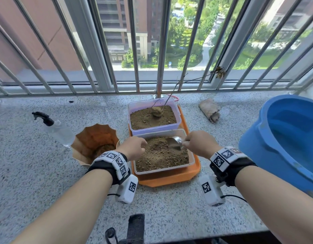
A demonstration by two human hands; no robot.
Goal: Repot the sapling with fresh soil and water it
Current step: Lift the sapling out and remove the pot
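Observation:
Two clear plastic boxes of brown soil stand on an orange tray. In the far box a thin bare sapling leans right, its root ball on the soil. My right hand grips the handle of a metal scoop whose blade is dug into the soil of the near box. My left hand is at that box's left rim, fingers curled down over the edge; what they touch is hidden. A brown pot with a little soil at its bottom stands left of the tray.
A clear spray bottle with a black trigger lies at the left. A blue bucket with water stands at the right. A rolled cloth lies by the window bars. A black comb is at the near edge.

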